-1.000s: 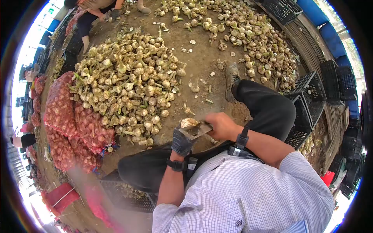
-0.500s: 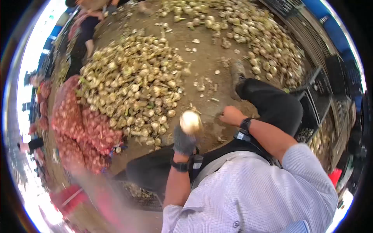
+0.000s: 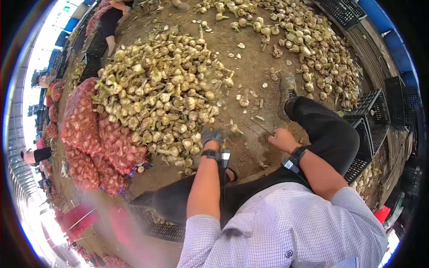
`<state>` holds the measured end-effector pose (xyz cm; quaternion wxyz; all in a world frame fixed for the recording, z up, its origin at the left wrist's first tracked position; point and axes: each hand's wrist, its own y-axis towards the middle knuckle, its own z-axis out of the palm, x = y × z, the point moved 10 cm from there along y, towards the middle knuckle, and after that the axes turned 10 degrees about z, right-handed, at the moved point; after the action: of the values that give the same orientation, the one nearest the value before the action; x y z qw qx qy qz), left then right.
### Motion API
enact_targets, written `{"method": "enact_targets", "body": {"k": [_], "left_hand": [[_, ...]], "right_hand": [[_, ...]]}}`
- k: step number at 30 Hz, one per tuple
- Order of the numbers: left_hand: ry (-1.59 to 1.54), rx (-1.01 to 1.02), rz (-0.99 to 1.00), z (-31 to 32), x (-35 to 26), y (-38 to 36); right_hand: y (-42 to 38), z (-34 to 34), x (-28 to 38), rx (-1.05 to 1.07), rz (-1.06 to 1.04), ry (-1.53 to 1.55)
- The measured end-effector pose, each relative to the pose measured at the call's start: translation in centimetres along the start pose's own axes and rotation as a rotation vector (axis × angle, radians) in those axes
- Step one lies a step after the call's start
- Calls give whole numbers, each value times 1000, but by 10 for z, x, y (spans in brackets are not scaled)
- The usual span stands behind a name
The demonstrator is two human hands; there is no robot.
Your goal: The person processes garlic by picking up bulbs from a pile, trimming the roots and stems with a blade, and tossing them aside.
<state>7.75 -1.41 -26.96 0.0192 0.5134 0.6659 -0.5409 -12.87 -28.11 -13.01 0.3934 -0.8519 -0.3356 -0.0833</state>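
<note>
My left hand (image 3: 212, 136), in a grey glove, reaches down at the near right edge of a large pile of garlic bulbs (image 3: 165, 89). Its fingers look apart, and no bulb shows in them. In my bare right hand (image 3: 284, 140) is a knife (image 3: 262, 126), its thin blade pointing forward and left above the dirt floor. A single garlic bulb with a stem (image 3: 235, 128) lies between the two hands. A cut piece of green stem (image 3: 260, 118) is on the ground by the blade.
Red mesh sacks full of garlic (image 3: 85, 134) stand at the left. Another garlic heap (image 3: 326, 67) spreads at the upper right, beside black plastic crates (image 3: 366, 111). My shoe (image 3: 288, 91) rests between the heaps. Another person's leg (image 3: 109, 29) is at the upper left.
The pale garlic bulb raised in my left hand is gone from it; that hand has moved forward to the pile. The knife in my right hand now shows clearly.
</note>
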Motion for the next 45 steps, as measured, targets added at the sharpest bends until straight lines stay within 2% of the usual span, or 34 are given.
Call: {"method": "enact_targets", "body": {"k": [1, 3, 6, 9, 10, 11, 14, 19, 23, 24, 26, 28, 30, 31, 33, 34, 37, 38, 41, 45], "left_hand": [[-92, -78, -104, -17, -7, -34], [305, 69, -78, -21, 17, -14], [904, 305, 2, -16, 72, 55], [783, -35, 39, -32, 46, 52], [616, -55, 67, -33, 28, 36], [898, -33, 63, -26, 31, 55], [1152, 59, 38, -11, 55, 88], [1243, 223, 23, -10, 68, 93], [1155, 437, -44, -7, 85, 82], [1134, 470, -14, -3, 84, 80], [1134, 260, 301, -1, 72, 86], [987, 207, 414, 0, 4, 35], [700, 161, 580, 4, -6, 20], [950, 276, 702, 16, 21, 36], [1334, 308, 452, 15, -8, -13], [1321, 316, 316, 17, -3, -7], [1087, 229, 167, 9, 10, 5], [1185, 188, 204, 9, 17, 11], [1350, 314, 220, 27, 99, 75], [1567, 283, 356, 41, 77, 75]], "right_hand": [[1, -3, 7, 0, -5, 9], [0, 0, 16, 14, -8, 30], [2, 12, 22, 62, 0, 46], [0, 22, 21, 47, -51, 36], [-1, 22, 21, 89, -23, 16], [-2, 23, 23, 138, 2, -1], [3, 34, 17, 191, 50, 42], [1, 28, 23, 114, -23, 101], [1, 25, 24, 100, -41, 44], [-2, 22, 25, 89, -46, 76], [-2, 12, 29, 64, -65, 142], [-5, 3, 33, 47, -56, 127], [-10, 1, 36, 27, -43, 141], [-11, 1, 37, 8, -32, 168], [-12, -7, 39, -42, -100, 171], [-12, -12, 40, -42, -87, 185], [-12, -15, 32, -26, -27, 193], [-9, -10, 28, -8, -17, 179], [-4, -5, 31, 20, -8, 169], [4, 7, 28, 66, 15, 150]]}}
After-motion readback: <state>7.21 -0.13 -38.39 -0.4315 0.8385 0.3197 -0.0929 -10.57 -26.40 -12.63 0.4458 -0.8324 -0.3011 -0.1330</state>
